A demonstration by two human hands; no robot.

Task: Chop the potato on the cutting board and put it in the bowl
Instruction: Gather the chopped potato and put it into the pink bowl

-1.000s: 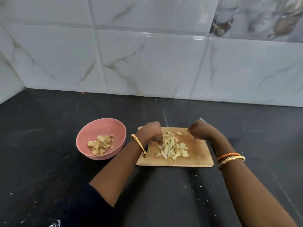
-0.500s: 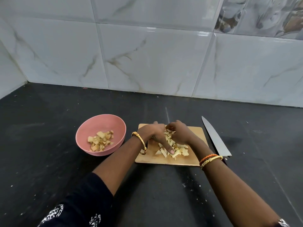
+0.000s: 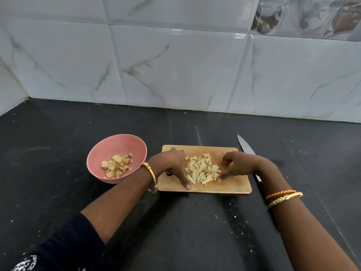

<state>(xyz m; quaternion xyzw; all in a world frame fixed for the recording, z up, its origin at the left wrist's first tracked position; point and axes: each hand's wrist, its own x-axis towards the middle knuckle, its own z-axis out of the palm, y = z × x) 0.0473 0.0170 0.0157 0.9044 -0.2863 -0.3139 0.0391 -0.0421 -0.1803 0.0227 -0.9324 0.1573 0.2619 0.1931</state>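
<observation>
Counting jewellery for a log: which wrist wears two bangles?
The right wrist: an orange band beside a gold one. The left wrist wears one gold bangle.

Bare counter (image 3: 175, 222) btwn board (image 3: 230, 187) & bowl (image 3: 117, 145); knife (image 3: 247, 148) lies just right of board.

Dark table (image 3: 58, 133) w/ small white specks, under everything. White marble-look tiled wall (image 3: 175, 65) well beyond the hands; at far upper right, one tile w/ a blurry picture (image 3: 304, 14), details not readable.
</observation>
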